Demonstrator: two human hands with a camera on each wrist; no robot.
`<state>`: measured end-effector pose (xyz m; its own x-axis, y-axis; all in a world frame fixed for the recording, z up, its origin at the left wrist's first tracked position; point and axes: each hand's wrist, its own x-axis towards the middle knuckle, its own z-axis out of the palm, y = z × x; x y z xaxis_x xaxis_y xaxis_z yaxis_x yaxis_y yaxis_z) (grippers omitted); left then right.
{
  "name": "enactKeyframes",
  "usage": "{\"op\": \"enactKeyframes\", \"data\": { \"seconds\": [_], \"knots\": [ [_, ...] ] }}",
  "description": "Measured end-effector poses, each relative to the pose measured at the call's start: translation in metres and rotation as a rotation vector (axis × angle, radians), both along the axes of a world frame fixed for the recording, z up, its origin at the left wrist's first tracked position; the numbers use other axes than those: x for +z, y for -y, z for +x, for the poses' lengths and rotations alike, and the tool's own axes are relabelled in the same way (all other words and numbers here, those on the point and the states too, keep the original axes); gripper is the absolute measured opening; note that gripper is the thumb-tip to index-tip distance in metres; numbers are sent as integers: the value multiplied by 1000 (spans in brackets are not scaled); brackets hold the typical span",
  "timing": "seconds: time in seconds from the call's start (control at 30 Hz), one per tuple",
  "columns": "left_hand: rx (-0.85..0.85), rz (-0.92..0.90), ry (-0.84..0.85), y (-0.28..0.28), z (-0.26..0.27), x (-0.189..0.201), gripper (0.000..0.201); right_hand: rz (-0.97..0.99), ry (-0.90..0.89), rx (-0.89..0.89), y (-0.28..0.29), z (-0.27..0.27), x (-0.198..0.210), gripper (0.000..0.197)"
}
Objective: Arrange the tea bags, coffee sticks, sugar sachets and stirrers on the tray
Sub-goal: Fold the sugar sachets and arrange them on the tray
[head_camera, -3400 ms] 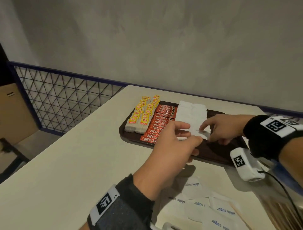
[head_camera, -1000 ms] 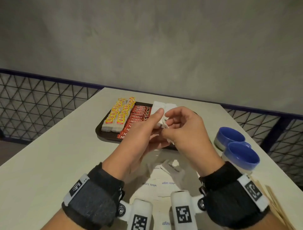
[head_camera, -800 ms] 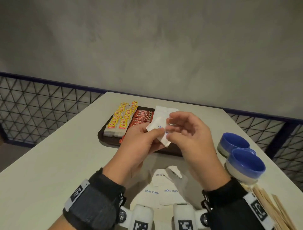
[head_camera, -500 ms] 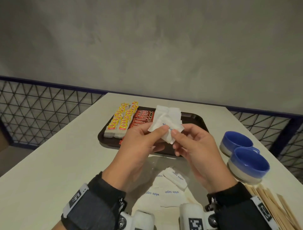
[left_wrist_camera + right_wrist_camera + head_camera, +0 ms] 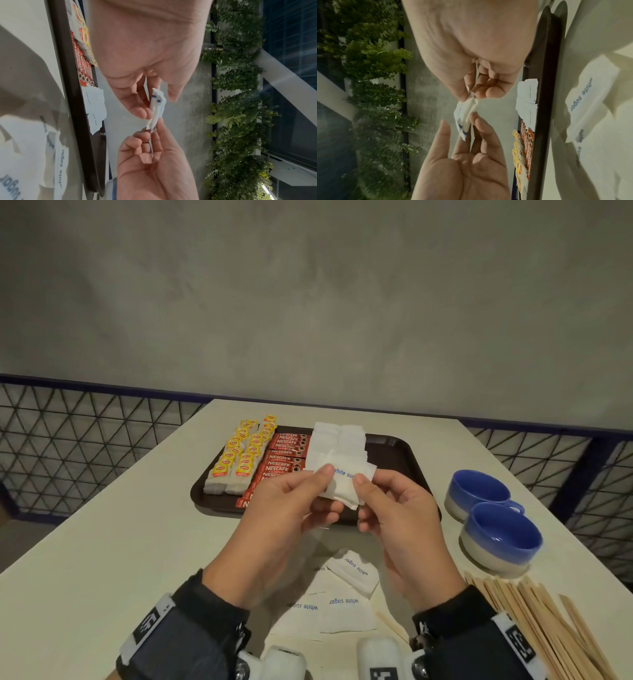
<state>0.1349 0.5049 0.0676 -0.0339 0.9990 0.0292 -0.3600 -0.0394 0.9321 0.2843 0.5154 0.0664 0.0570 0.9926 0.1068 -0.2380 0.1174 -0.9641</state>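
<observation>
Now pinching a small stack of sugar sachets (image 5: 346, 486) from both sides: left hand (image 5: 284, 518) fingers and thumb curled on the stack's 9 o'clock edge, right hand (image 5: 394, 518) thumb and forefinger closed on its 3 o'clock edge. Holding it in the air above the near rim of the tray (image 5: 407, 453), with "white sugar" facing up. Since half a second ago, turning the stack flatter and squaring its edges; from the left wrist view, showing at least two sachets pressed together edge-on (image 5: 155, 108). Likely meaning the bundle is being evened up before joining the white row of sugar already lying (image 5: 337, 443) at 12 o'clock on the tray, just right of the coffee sticks (image 5: 282, 460) and the tea bags (image 5: 239, 457). Leaving more loose sachets (image 5: 342, 594) on the table (image 5: 102, 542) at 6 o'clock, and the stirrers (image 5: 534, 621) at 4 o'clock, still off the tray, beside two blue cups (image 5: 496, 529).
</observation>
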Motion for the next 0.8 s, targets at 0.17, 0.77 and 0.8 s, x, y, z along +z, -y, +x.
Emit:
{"op": "enactKeyframes", "data": {
  "seconds": [0.17, 0.77, 0.8],
  "knots": [
    [-23, 24, 46, 0, 0, -4, 18, -15, -6, 60, 1, -2, 0, 20],
    [-51, 54, 6, 3, -2, 0, 23, 44, -39, 20, 3, -4, -1, 13],
    [-55, 54, 10, 4, -2, 0, 23, 48, -41, 15, 4, -5, 0, 13]
  ]
}}
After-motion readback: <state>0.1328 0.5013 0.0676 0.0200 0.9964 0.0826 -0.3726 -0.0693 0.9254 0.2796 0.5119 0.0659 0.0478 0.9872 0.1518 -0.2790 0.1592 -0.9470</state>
